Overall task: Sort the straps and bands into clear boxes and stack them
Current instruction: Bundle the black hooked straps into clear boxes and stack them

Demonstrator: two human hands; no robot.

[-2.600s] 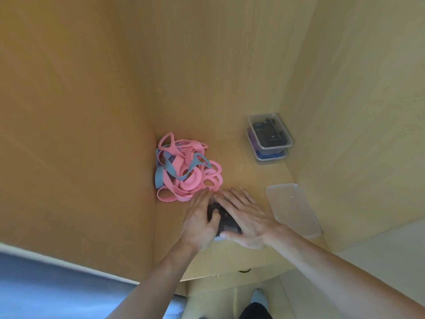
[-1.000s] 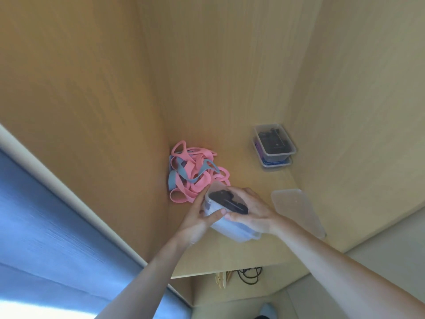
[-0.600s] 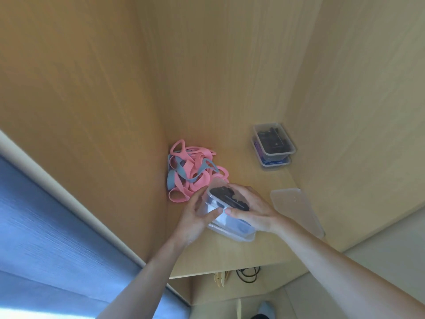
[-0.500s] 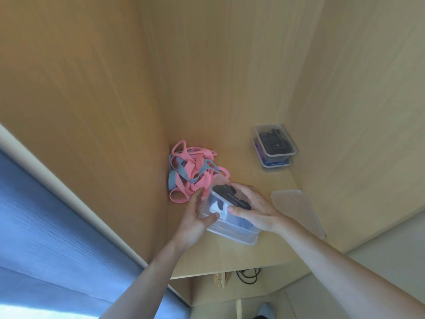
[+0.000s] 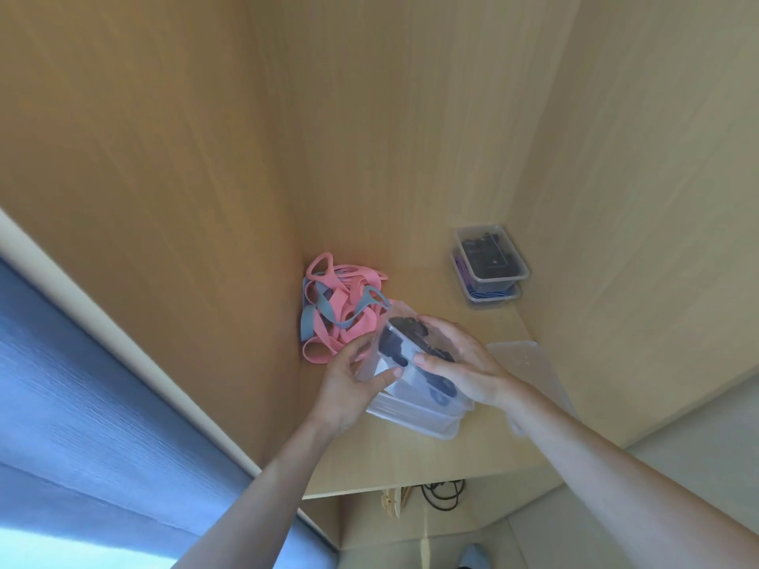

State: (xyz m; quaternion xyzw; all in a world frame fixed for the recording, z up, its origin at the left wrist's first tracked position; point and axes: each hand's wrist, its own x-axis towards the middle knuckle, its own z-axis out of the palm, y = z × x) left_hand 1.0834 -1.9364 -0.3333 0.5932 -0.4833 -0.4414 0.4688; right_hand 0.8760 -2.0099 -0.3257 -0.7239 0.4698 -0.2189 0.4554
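A clear box holding dark straps is tilted above the wooden shelf. My left hand grips its left side with thumb and fingers. My right hand lies over the box's top, fingers curled round its rim and the straps. A tangle of pink and blue bands sits in the shelf's back left corner, just beyond the box. Two stacked clear boxes with dark straps and blue bands stand at the back right.
A loose clear lid lies flat on the shelf to the right of my hands. Wooden walls close in the shelf on the left, back and right. Below the shelf's front edge hang a black cable and a lower compartment.
Both hands were pressing flat on the box on the shelf; they have since lifted it, tilted it and turned it, and it now sits lower toward the shelf's front.
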